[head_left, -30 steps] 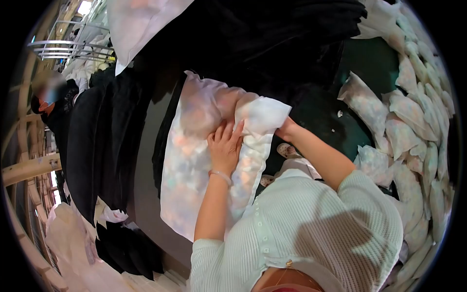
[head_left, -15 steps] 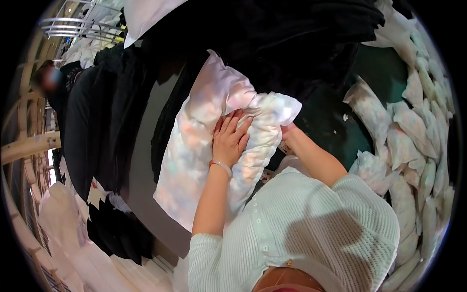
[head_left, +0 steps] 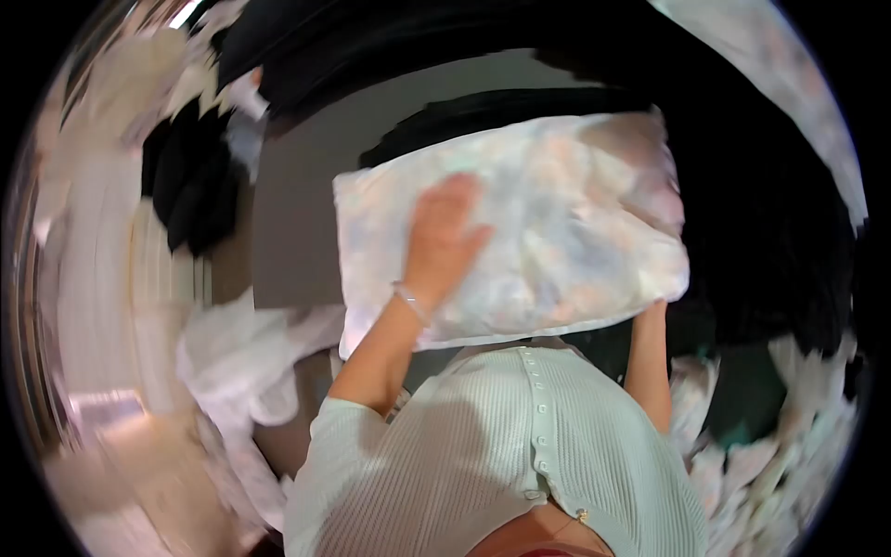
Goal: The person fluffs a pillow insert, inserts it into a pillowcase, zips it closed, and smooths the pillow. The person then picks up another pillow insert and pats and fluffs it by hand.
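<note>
A white pillow-like bag point(head_left: 557, 223) with pastel patches showing through lies crosswise in front of my body. My left hand point(head_left: 445, 223) is over its left half, palm down and thumb apart from the fingers, slightly blurred. Whether the palm presses on the fabric is not clear. My right forearm point(head_left: 648, 362) reaches up to the bag's lower right corner, where the bag covers the right hand and its fingers. Black cloth point(head_left: 520, 100) lies along the bag's far edge, on a grey surface point(head_left: 297, 213).
Large black fabric piles point(head_left: 761, 204) rise behind and to the right. Black pieces point(head_left: 190, 176) and white cloth point(head_left: 241, 362) are on the left. Several pale filled bags point(head_left: 742, 473) lie at the lower right.
The view has swung to the left, and the bag has turned from upright to crosswise. My left hand has moved toward its left part. My right hand has gone from partly visible to hidden.
</note>
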A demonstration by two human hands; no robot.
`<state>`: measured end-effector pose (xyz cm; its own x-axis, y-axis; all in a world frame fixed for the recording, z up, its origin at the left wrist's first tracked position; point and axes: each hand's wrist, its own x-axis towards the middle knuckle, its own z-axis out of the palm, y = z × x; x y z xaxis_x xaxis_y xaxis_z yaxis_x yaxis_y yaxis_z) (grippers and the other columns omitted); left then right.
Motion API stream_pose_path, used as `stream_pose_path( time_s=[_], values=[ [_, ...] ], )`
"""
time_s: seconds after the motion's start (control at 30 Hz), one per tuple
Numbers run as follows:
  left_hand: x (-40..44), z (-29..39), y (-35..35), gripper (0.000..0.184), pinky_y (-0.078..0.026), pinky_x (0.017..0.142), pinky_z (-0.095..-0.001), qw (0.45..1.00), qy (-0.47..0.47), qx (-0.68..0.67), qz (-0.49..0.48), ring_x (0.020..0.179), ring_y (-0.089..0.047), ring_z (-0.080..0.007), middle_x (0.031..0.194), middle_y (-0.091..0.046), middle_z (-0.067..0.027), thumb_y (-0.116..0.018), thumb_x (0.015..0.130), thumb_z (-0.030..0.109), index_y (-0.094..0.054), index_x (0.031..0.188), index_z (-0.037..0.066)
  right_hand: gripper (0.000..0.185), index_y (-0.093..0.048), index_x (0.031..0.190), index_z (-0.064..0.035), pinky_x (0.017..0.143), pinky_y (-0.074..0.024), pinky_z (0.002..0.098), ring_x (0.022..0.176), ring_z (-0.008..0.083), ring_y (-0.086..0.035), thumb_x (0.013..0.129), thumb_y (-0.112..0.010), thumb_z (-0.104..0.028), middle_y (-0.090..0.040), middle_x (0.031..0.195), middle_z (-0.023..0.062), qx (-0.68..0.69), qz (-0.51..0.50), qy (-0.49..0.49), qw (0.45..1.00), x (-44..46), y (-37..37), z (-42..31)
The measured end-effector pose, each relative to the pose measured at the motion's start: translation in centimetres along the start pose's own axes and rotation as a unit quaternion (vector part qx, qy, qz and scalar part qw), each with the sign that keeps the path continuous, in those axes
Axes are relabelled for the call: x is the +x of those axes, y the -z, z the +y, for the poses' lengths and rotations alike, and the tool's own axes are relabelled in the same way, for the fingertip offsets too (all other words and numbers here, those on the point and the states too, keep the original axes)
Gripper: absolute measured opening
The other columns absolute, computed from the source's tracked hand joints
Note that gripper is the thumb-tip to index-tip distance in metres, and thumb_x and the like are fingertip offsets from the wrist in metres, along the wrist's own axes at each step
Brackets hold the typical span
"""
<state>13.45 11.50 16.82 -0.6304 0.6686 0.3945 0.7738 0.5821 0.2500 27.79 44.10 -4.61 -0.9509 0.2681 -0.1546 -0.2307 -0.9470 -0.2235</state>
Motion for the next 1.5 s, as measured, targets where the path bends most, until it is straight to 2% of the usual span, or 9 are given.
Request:
stream_pose_path(
  time_s=[0.13, 0.37, 0.67, 0.73, 0.83, 0.9, 1.03, 1.1, 1.5],
  values=[
    [-15.5, -12.8, 0.1, 0.069, -0.035, 0.106, -0.0435, 0.858, 0.501, 0.054, 0.101, 0.125, -0.047, -0.0392, 0.131, -0.052, -0.0271, -0.065, 0.088, 0.043, -0.045, 0.132, -0.007, 0.045, -0.052, 0.129, -0.0007, 0.103, -0.0441, 0.0408, 0.118, 0.0271, -0.056, 0.095, -0.051, -0.031, -0.057, 0.129, 0.0149, -0.035, 0.014, -0.005, 0.999, 0.3, -0.7, -0.7],
    [-11.2, -10.7, 4.5, 0.032, -0.050, 0.078, -0.0368, 0.898, 0.355, -0.106, 0.238, 0.086, -0.067, -0.0318, 0.094, -0.068, -0.0208, -0.061, 0.091, 0.025, -0.062, 0.111, -0.001, 0.043, -0.052, 0.129, -0.0004, 0.105, -0.0410, 0.0402, 0.121, 0.0269, -0.053, 0.096, -0.050, -0.028, -0.056, 0.131, 0.0149, -0.112, 0.010, 0.008, 0.994, 3.8, -4.1, -3.5],
    [-9.8, -17.1, 5.3, 0.032, -0.050, 0.085, -0.0400, 0.872, 0.391, -0.111, 0.272, 0.095, -0.064, -0.0350, 0.107, -0.067, -0.0181, -0.062, 0.091, 0.022, -0.059, 0.117, 0.005, 0.041, -0.052, 0.130, 0.0001, 0.109, -0.0370, 0.0395, 0.126, 0.0267, -0.050, 0.096, -0.049, -0.024, -0.054, 0.134, 0.0149, -0.259, 0.146, 0.100, 0.950, -0.3, -2.7, -10.3],
    [-7.4, -17.4, 5.0, 0.032, -0.049, 0.087, -0.0398, 0.889, 0.344, -0.055, 0.297, 0.100, -0.062, -0.0336, 0.110, -0.065, -0.0169, -0.063, 0.090, 0.021, -0.059, 0.118, 0.005, 0.037, -0.057, 0.126, -0.0019, 0.103, -0.0410, 0.0377, 0.112, 0.0249, -0.057, 0.098, -0.047, -0.025, -0.061, 0.122, 0.0126, -0.326, 0.348, 0.226, 0.850, -1.1, -2.6, -14.6],
    [-2.4, -17.3, 3.5, 0.033, -0.042, 0.096, -0.0407, 0.923, 0.229, 0.019, 0.309, 0.117, -0.054, -0.0297, 0.123, -0.061, -0.0122, -0.064, 0.087, 0.019, -0.060, 0.118, 0.008, 0.028, -0.063, 0.115, 0.0012, 0.097, -0.0454, 0.0311, 0.106, 0.0225, -0.060, 0.096, -0.047, -0.012, -0.066, 0.113, 0.0119, -0.563, 0.174, 0.438, 0.678, -0.5, -16.0, -7.0],
    [0.5, -16.5, 1.9, 0.039, -0.033, 0.105, -0.0479, 0.941, 0.207, 0.005, 0.267, 0.128, -0.046, -0.0274, 0.133, -0.055, -0.0107, -0.061, 0.090, 0.028, -0.057, 0.125, 0.011, 0.026, -0.063, 0.114, 0.0004, 0.097, -0.0450, 0.0327, 0.112, 0.0233, -0.058, 0.096, -0.048, -0.010, -0.060, 0.124, 0.0153, -0.670, 0.026, 0.412, 0.617, 2.4, -22.7, 0.0],
    [-0.1, -14.8, -5.1, 0.064, -0.014, 0.111, -0.0622, 0.982, 0.170, 0.087, -0.013, 0.144, -0.021, -0.0306, 0.153, -0.031, -0.0114, -0.051, 0.091, 0.050, -0.039, 0.146, 0.018, 0.052, -0.048, 0.140, -0.0152, 0.114, -0.0185, 0.0514, 0.141, 0.0338, -0.028, 0.092, -0.054, -0.031, -0.035, 0.151, 0.0126, -0.911, -0.194, 0.304, 0.200, 9.0, -26.4, 12.6],
    [-2.5, -12.7, -4.9, 0.069, -0.009, 0.112, -0.0635, 0.985, 0.153, 0.082, -0.015, 0.146, -0.013, -0.0316, 0.156, -0.024, -0.0125, -0.050, 0.090, 0.055, -0.037, 0.147, 0.018, 0.068, -0.037, 0.147, -0.0201, 0.113, -0.0133, 0.0587, 0.144, 0.0372, -0.019, 0.087, -0.056, -0.045, -0.023, 0.156, 0.0144, -0.936, -0.252, 0.221, 0.110, 9.7, -24.3, 17.0],
    [5.9, -20.5, -10.2, 0.071, -0.007, 0.114, -0.0603, 0.970, 0.214, 0.094, -0.069, 0.146, -0.011, -0.0321, 0.157, -0.023, -0.0132, -0.051, 0.089, 0.052, -0.034, 0.148, 0.015, 0.076, -0.032, 0.149, -0.0175, 0.113, -0.0118, 0.0598, 0.146, 0.0380, -0.014, 0.084, -0.058, -0.048, -0.017, 0.157, 0.0208, -0.937, -0.186, 0.241, 0.170, 21.1, -17.6, 22.4]
  ],
)
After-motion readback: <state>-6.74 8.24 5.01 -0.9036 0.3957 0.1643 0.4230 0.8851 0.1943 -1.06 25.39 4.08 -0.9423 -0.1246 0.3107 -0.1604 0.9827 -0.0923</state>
